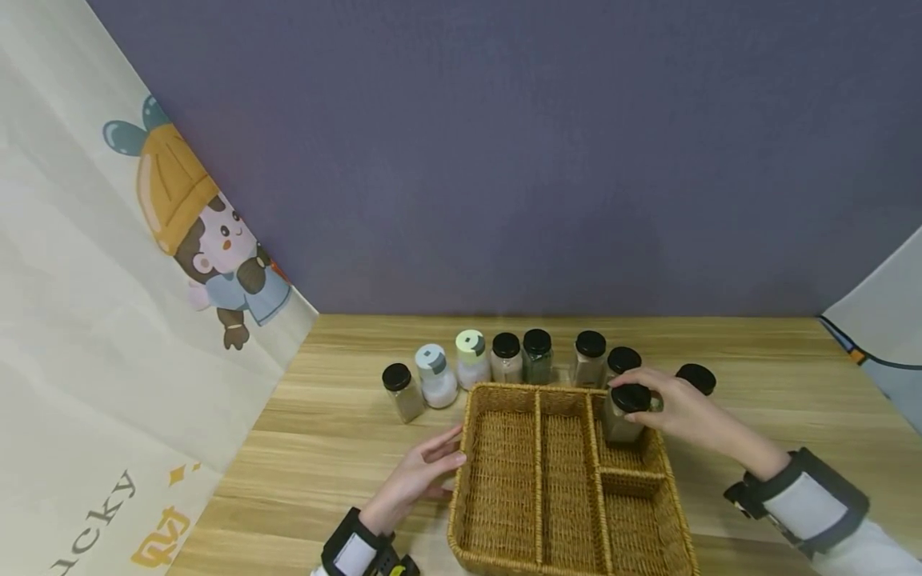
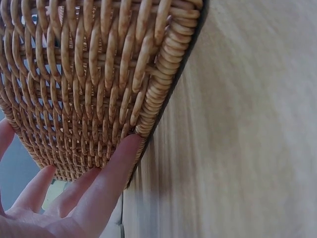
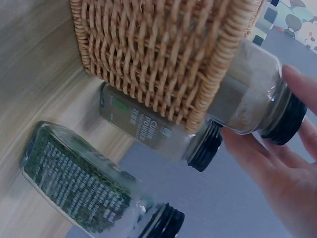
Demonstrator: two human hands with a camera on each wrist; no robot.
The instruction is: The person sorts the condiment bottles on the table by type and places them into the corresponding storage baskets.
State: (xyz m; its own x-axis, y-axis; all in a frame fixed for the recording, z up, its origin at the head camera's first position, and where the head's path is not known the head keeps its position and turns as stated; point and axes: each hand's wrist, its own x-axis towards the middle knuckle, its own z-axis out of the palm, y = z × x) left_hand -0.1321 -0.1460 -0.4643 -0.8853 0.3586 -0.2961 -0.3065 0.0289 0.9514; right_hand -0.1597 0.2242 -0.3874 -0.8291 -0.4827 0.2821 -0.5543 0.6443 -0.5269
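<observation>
Wood-grain table (image 1: 302,448), divided wicker basket (image 1: 503,480), capped jars (image 1: 406,394)

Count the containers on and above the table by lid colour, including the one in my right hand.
Black-lidded jars: 7
Pale-blue-lidded container: 1
Yellow-green-lidded container: 1
Total: 9

Soft, even light — hazy wrist views

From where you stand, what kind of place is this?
Maybe a kitchen or pantry corner, but I can't be sure: there's a wood-grain table, a divided woven basket and black-lidded jars that look like spices.
</observation>
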